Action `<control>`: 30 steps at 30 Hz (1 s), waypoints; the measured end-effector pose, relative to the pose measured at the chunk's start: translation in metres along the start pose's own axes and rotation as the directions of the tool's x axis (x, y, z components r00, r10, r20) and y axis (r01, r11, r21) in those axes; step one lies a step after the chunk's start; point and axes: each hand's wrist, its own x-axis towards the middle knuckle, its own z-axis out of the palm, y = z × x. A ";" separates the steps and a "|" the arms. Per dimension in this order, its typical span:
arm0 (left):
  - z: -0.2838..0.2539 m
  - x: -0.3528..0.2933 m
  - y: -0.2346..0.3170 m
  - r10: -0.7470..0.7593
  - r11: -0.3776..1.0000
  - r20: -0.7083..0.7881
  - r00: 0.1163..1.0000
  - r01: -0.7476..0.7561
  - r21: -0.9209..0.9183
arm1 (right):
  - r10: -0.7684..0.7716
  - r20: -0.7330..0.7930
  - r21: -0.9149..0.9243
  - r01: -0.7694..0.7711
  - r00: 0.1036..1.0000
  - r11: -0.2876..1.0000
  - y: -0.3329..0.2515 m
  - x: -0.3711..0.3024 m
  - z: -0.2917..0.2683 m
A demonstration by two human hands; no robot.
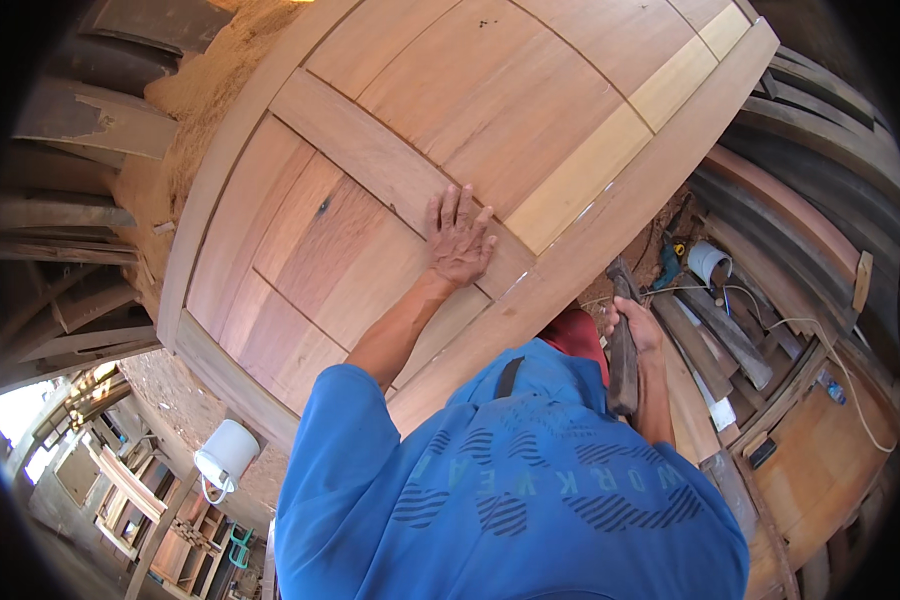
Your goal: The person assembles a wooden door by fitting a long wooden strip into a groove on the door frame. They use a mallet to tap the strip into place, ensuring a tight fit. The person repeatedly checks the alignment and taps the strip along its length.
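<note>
A large wooden panelled door (530, 110) lies in front of me, its boards framed and crossed by a rail. My left hand (460, 242) rests flat on the rail, palm down, with its fingers spread and nothing in it. Close to the door's near right edge, my right hand (640, 322) is closed round a dark, worn, bar-shaped piece of wood (622, 370). The bar stands roughly lengthwise beside my blue shirt, apart from the door. Parts of the right-hand fingers are hidden behind it.
Stacked timber (800, 190) lines the right, with a power tool (670, 262) and a small white bucket (708, 262) near it. A cable (820, 345) trails there. Sawdust (195, 115) and planks (60, 215) lie left; another white bucket (228, 452) stands lower left.
</note>
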 end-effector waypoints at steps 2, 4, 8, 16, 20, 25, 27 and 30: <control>-0.002 -0.001 0.001 -0.010 1.000 0.001 1.000 0.010 0.000 | -0.111 -0.005 -0.201 0.108 0.994 0.974 -0.003 -0.022 -0.001; 0.000 -0.003 0.000 0.004 1.000 -0.029 1.000 -0.004 -0.014 | -0.158 -0.011 -0.256 0.150 0.987 0.955 -0.010 -0.045 0.011; -0.001 -0.001 -0.001 0.000 0.998 -0.042 0.999 -0.003 -0.058 | -0.251 0.130 -0.502 0.282 0.959 0.818 -0.031 -0.057 0.038; -0.010 0.002 0.000 -0.005 0.997 -0.044 0.999 0.001 -0.081 | -0.127 0.389 -0.801 0.403 0.913 0.444 -0.037 0.011 0.075; -0.005 0.001 -0.002 -0.021 0.998 -0.035 0.999 0.019 -0.062 | 0.030 0.390 -0.856 0.350 0.920 0.379 -0.035 0.019 0.079; -0.008 0.002 -0.001 -0.007 0.997 -0.050 0.999 0.004 -0.073 | 0.001 0.426 -0.840 0.395 0.905 0.373 -0.042 0.027 0.076; -0.010 0.001 0.000 -0.004 0.997 -0.041 0.999 0.001 -0.075 | -0.019 0.417 -0.841 0.394 0.909 0.372 -0.040 0.030 0.074; -0.006 0.002 -0.001 -0.003 0.998 -0.036 0.999 0.001 -0.059 | 0.041 0.457 -0.867 0.435 0.888 0.241 -0.044 0.024 0.081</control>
